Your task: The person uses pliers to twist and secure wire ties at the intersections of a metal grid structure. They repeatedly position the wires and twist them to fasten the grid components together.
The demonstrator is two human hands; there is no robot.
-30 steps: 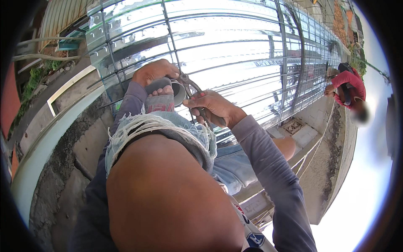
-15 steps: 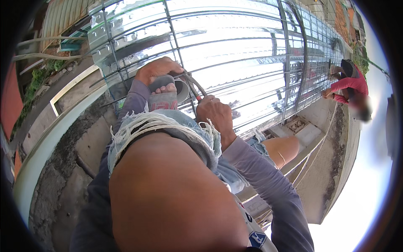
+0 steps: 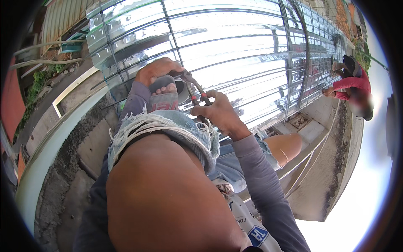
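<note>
My right hand (image 3: 221,112) is closed round the handles of a pair of pliers (image 3: 194,87), dark metal with red bands on the grips. Its handles stand apart, and its jaws point up-left at the steel wire mesh (image 3: 171,31). Right beside the jaws, my left hand (image 3: 158,70) has its fingers bent and pressed together at the mesh. Whatever they pinch is too small to make out. Just under that hand are my sandalled foot (image 3: 164,89) and the round end of a grey pipe-like piece (image 3: 183,89).
Shiny ribbed metal decking (image 3: 235,50) lies below the mesh. A pale ledge (image 3: 54,140) runs along the left, with a lower lane beyond it. At the far right a person in a red top (image 3: 357,86) crouches by the mesh. A rope (image 3: 312,153) hangs near a concrete wall (image 3: 315,185).
The pliers' handles have spread apart, and my right hand has shifted slightly down and right with a looser grip. My left hand stays at the same spot.
</note>
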